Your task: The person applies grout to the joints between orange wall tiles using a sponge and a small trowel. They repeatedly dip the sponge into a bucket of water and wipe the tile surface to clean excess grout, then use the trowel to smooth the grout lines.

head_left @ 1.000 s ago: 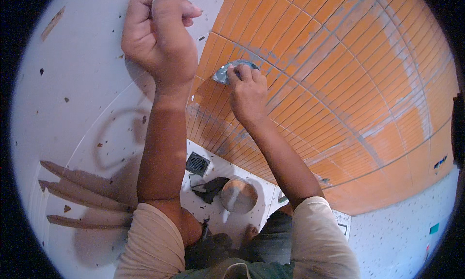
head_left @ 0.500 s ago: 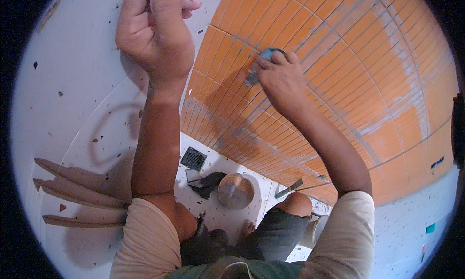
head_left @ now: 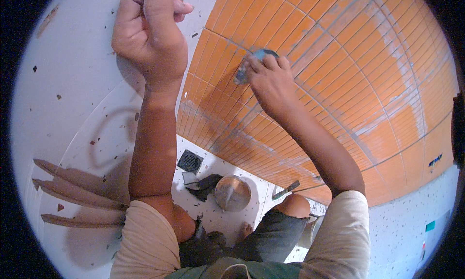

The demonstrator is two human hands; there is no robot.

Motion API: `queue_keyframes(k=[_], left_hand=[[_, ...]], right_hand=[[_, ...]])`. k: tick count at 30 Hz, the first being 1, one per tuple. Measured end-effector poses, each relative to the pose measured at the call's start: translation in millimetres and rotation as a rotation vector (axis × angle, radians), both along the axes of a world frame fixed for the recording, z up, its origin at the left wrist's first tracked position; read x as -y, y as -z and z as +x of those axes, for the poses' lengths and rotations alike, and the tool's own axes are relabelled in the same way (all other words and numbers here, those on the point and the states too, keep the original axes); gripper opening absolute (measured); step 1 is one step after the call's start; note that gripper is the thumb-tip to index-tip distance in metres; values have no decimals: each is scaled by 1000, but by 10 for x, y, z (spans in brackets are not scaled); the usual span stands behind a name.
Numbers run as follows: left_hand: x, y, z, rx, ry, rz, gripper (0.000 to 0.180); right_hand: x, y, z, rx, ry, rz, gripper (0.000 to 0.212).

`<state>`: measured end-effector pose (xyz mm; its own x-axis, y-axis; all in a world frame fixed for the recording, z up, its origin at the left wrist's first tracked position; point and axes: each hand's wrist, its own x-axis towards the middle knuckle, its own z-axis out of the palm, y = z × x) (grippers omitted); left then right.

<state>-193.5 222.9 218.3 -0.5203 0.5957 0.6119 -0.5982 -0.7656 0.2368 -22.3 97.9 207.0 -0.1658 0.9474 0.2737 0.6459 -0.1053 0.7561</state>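
Note:
Against the orange tiled wall, my right hand grips a small, flat pad, light blue with a dark edge. Its fingers wrap over most of the pad, so its exact kind is hard to make out. Thin grooves run across the tiles, and pale grey smears of grout lie over parts of them. Higher up on the left, my left hand is curled into a loose fist beside the white speckled wall. Nothing shows in its fingers, and the top of the hand is cut off by the picture's edge.
Below, on the speckled floor, are a square dark drain grate, a crumpled dark cloth and a round container. A narrow dark-handled tool lies near my knee. Brown curved strips are at the lower left.
My right hand has shifted slightly left across the tiles with the pad. The whole view has moved a little; my left hand keeps its curled shape.

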Motion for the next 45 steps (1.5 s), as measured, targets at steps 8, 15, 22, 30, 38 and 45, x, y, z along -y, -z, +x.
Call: queue_keyframes(k=[8,15,22,30,38,45], left_hand=[[25,-3,-7,-24,-49,-69,19],[34,-18,11,28,8,-40,19],[-10,-1,-37,-5,13,-6,19],[24,-12,-15,-4,-12,-7,20],[49,-29,-5,-14,-60,-52,21],[57,-41,-19,-46,-101,-85,20]], right_hand=[[556,90,87,-258,-114,144,34],[142,524,212,-72,-152,406,36],[48,556,127,-257,-326,472,36],[123,823,135,-395,-315,447,34],[315,870,303,-349,-225,422,36],[188,583,155,-349,-287,665,37]])
